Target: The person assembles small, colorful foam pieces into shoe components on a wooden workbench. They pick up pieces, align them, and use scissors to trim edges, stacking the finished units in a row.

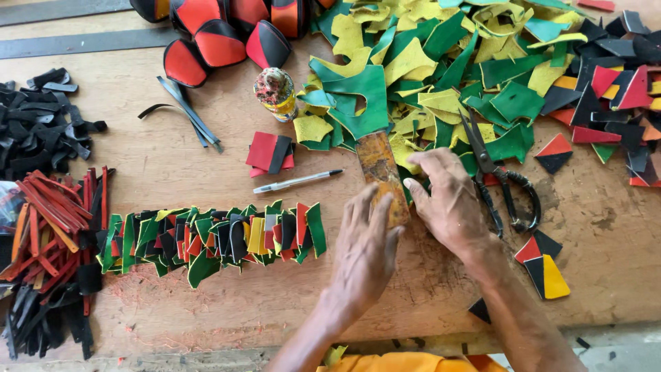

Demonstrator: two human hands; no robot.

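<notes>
My left hand (pixel 365 241) lies flat on the near end of a rusty flat metal block (pixel 381 169) on the wooden table (pixel 172 165). My right hand (pixel 446 200) rests beside it, fingers spread and touching the block's right edge. The block's far end sits under a green leather piece (pixel 361 96). Whether anything lies under my palms is hidden.
Black scissors (pixel 499 179) lie just right of my right hand. A white pen (pixel 296 182) lies left of the block, above a row of overlapped green, yellow, red and black leather pieces (pixel 213 238). A heap of offcuts (pixel 482 69) fills the far right; strips (pixel 48 227) lie at left.
</notes>
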